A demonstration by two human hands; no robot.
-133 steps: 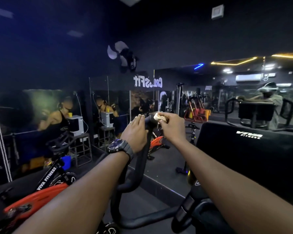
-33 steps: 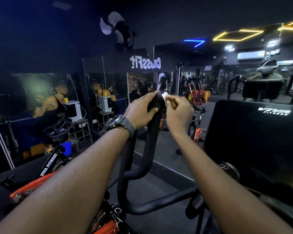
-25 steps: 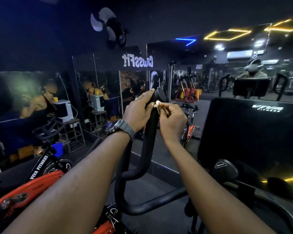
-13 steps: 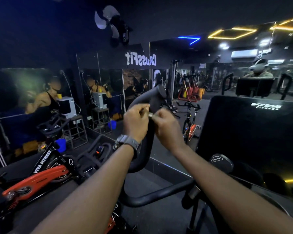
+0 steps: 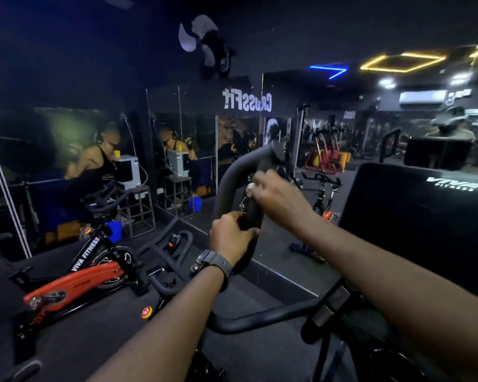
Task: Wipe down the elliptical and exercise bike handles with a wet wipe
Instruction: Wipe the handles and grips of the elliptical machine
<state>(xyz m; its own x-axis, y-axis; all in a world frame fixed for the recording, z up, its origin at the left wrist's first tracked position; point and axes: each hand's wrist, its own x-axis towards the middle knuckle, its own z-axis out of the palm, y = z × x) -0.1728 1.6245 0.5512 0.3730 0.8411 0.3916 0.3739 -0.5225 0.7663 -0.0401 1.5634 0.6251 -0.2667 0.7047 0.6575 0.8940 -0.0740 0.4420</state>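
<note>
Dim mirrored gym surrounds you: your left hand (image 5: 232,232) clamps the curved elliptical handle (image 5: 233,175) while your right hand (image 5: 276,194) pinches the wet wipe (image 5: 250,187) against its midsection; next, rub downward.

A wall fan (image 5: 202,42) hangs high on the dark far wall, above mirrors (image 5: 199,150) showing reversed lettering. Far right, ceiling lights (image 5: 403,62) glow yellow — beside them a blue strip (image 5: 329,70). Far left, a stool (image 5: 137,208) carries a white box (image 5: 127,170).

wet wipe (image 5: 250,186) mostly hidden in blurred right hand (image 5: 280,198)
</note>
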